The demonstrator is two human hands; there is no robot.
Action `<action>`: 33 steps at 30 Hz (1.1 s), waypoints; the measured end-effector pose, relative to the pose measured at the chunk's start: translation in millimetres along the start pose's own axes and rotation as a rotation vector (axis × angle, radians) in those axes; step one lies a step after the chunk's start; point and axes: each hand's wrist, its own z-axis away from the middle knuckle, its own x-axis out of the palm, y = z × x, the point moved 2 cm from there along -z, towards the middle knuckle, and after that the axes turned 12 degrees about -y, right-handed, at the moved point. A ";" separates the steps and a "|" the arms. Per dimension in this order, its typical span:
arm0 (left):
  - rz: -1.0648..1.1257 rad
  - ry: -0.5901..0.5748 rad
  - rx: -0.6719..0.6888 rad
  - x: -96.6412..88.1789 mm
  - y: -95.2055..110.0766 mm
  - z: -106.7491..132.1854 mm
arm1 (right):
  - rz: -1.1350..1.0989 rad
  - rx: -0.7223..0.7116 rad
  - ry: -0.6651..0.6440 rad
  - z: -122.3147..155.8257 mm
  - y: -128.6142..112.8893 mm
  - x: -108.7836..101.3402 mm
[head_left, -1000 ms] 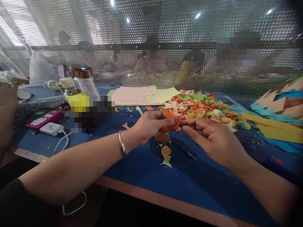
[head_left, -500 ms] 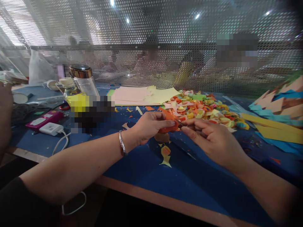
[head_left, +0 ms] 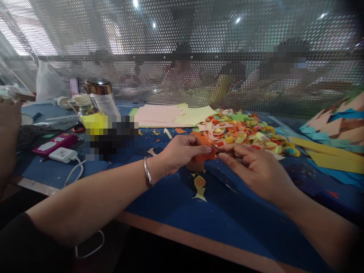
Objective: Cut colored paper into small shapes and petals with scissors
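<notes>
Between the thumb and fingers of my left hand [head_left: 182,153] is an orange paper piece [head_left: 207,152], raised a little above the table. My right hand [head_left: 257,170] pinches a thin dark tool [head_left: 216,148], its tip at the orange paper's right edge; its exact kind is too small to make out. Under my hands lie a tan paper piece [head_left: 196,166], partly covered, and a small fish-shaped yellow cutout [head_left: 200,194] with an orange centre. Just behind them is a heap of curled coloured paper pieces [head_left: 241,131].
Pink and yellow paper sheets [head_left: 159,115] lie at the back. At left stand a clear flask [head_left: 104,102] and a bottle [head_left: 83,104], near a magenta box [head_left: 55,145] and white plug [head_left: 64,154]. Folded paper [head_left: 338,131] is stacked right. Another person's arm [head_left: 8,140] shows far left.
Both hands keep almost the same place. The orange paper has tilted slightly, and the other person's hand at far left has shifted a little to the right.
</notes>
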 end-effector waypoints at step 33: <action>0.087 -0.139 -0.005 -1.5 -1.2 -0.9 | 0.067 0.006 0.013 0.4 -6.7 0.0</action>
